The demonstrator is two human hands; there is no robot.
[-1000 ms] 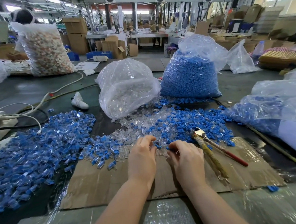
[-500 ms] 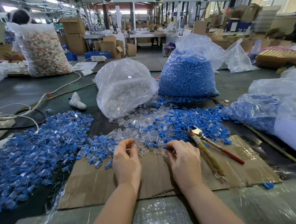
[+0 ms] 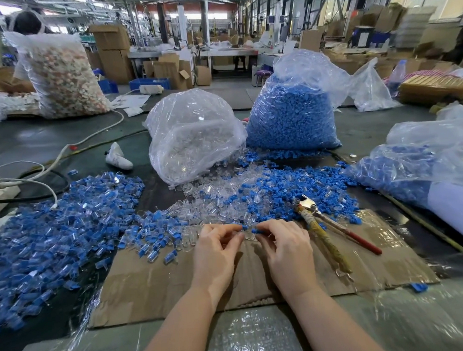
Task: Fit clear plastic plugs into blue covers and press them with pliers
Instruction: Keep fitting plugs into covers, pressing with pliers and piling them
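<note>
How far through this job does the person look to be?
Done: a big heap of assembled blue-and-clear pieces lies to the left. In hand: the left hand and right hand each pinch a small part, a blue cover showing at the right fingertips; the pliers lie unused on the cardboard. Left: loose parts ahead, plus a bag of clear plugs and a bag of blue covers, so plenty remains.

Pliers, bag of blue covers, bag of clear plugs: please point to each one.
pliers (image 3: 322,237), head view, on the yellow-wrapped handle.
bag of blue covers (image 3: 289,119), head view, mid front.
bag of clear plugs (image 3: 192,139), head view, mid front.
</note>
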